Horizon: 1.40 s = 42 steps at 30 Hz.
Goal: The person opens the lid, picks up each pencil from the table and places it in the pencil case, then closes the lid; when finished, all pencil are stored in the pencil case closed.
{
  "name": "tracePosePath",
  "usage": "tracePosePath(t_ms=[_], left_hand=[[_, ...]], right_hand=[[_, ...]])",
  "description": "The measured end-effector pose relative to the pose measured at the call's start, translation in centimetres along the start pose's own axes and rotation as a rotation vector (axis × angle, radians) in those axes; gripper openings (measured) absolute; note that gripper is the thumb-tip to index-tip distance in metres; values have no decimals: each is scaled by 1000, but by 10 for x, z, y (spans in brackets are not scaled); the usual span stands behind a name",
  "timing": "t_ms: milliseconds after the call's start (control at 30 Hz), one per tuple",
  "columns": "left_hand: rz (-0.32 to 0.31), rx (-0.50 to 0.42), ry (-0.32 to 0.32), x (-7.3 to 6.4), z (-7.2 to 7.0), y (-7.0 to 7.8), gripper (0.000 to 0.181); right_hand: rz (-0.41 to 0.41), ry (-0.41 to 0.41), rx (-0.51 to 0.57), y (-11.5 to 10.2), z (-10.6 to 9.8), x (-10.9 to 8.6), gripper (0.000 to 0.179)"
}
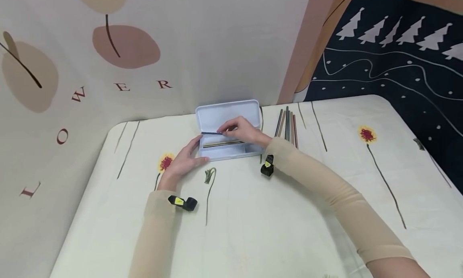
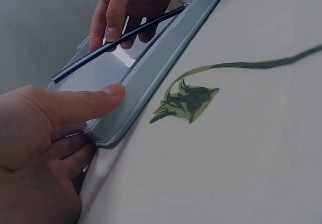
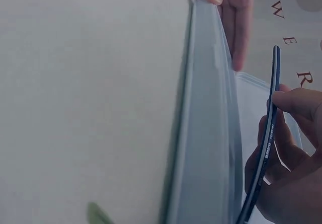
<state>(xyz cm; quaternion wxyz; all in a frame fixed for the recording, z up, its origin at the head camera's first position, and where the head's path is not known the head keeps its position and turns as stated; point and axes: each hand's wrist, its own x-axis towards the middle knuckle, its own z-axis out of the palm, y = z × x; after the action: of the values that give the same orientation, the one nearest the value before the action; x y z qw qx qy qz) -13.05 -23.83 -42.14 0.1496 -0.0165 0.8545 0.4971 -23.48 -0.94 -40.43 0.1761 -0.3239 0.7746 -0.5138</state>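
A pale blue pencil case (image 1: 222, 152) lies with its lid raised at the back of the table. My right hand (image 1: 242, 130) pinches a dark blue pencil (image 1: 209, 133) between thumb and fingers, over the case's hinge side. Pale lettering shows on the pencil's shaft in the right wrist view. My left hand (image 1: 184, 161) grips the left end of the case, its thumb (image 2: 95, 105) on the front wall and its other fingers against the outer side. Inside the case lie a few pencils (image 1: 220, 144), partly covered by my right hand.
Right of the case lies a loose group of several coloured pencils (image 1: 287, 127), partly behind my right forearm. A white cloth with printed flowers (image 1: 367, 134) covers the table. A patterned curtain (image 1: 224, 48) hangs right behind the case.
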Motion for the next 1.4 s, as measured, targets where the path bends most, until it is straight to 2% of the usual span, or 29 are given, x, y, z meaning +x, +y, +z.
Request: tracePosePath(t_ms=[133, 300, 500, 633, 933, 1167, 1400], left_hand=[[2, -4, 2, 0, 0, 0, 88], [12, -9, 2, -1, 1, -2, 88], [16, -16, 11, -1, 1, -1, 87], [20, -12, 13, -1, 1, -2, 87], [21, -16, 12, -1, 0, -3, 89], [26, -19, 20, -2, -2, -3, 89], [34, -17, 5, 1, -1, -5, 89]], right_hand=[[17, 4, -31, 3, 3, -1, 18], [-15, 6, -107, 6, 9, -1, 17], [5, 50, -158, 8, 10, -3, 19], [27, 70, -109, 9, 2, -11, 19], [82, 112, 89, 7, -19, -36, 18], [132, 134, 85, 12, -33, -53, 19], [148, 158, 81, 13, -51, -73, 20]])
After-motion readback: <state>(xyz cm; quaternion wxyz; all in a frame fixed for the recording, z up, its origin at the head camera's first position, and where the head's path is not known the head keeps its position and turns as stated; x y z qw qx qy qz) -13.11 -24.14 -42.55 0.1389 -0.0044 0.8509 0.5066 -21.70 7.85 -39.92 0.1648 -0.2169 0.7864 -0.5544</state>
